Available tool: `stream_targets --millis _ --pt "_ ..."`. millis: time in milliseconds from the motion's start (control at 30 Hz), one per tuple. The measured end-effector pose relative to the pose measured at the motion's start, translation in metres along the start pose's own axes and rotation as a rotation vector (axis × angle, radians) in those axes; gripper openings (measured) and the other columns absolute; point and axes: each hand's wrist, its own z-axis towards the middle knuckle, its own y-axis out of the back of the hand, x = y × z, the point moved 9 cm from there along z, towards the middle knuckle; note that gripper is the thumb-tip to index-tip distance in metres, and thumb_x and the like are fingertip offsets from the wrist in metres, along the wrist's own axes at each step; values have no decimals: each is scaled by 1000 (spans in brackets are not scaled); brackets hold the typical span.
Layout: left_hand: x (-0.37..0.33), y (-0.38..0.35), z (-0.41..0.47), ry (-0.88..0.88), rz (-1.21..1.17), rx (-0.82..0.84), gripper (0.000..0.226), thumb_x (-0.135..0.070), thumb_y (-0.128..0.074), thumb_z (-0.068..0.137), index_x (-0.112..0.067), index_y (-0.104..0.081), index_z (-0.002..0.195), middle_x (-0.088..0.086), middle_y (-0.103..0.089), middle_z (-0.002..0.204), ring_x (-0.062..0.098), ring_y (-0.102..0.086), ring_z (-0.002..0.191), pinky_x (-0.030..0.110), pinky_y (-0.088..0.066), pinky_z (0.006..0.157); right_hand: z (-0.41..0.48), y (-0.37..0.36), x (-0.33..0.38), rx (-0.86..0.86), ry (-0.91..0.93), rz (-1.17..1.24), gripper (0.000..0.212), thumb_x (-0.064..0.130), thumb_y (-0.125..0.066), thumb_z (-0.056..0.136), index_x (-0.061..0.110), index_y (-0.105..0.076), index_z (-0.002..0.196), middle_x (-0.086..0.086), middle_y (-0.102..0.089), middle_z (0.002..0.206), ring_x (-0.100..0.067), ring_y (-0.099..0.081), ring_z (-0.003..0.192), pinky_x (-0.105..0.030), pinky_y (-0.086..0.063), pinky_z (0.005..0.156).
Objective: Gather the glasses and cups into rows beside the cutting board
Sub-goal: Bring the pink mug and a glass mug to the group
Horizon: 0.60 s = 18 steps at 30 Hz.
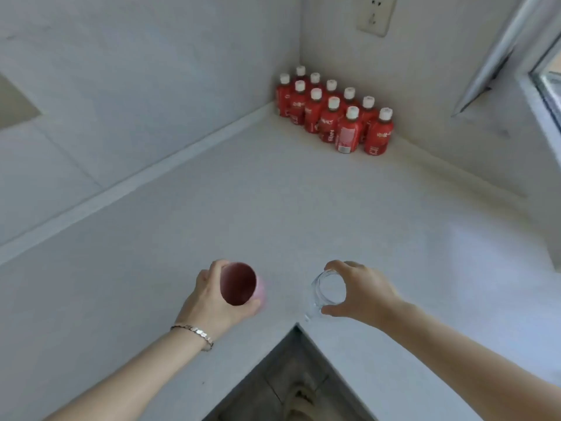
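Observation:
My left hand (209,299) is wrapped around a pink cup (239,284), which is upright with its mouth facing me. My right hand (361,291) grips a clear drinking glass (328,291) by its rim from the right side. Both are held just above the white countertop (273,208) near its inner corner edge, about a hand's width apart. No cutting board is in view.
Several red bottles with white caps (334,113) stand in rows in the far corner against the walls. A wall socket (376,15) is above them. A window frame (540,71) is at the right. The counter's inner corner edge (297,325) opens onto floor below.

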Motion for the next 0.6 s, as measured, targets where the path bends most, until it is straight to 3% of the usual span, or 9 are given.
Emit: stream_targets --millis 333,600 --pt "275 183 -148 416 -267 -390 72 -51 -74 44 -42 -43 108 -12 -54 114 14 -59 98 35 -52 84 24 -108 330 165 484 -100 69 55 -72 63 37 -43 124 13 -59 118 -13 -57 109 -24 -40 74" --pt "449 288 -260 557 -330 -556 65 -40 -77 49 -37 -45 105 -9 -57 110 15 -62 96 37 -54 86 -17 -207 545 228 659 -164 67 53 -71 64 37 -44 123 14 -58 115 -11 -56 105 -22 -37 72"
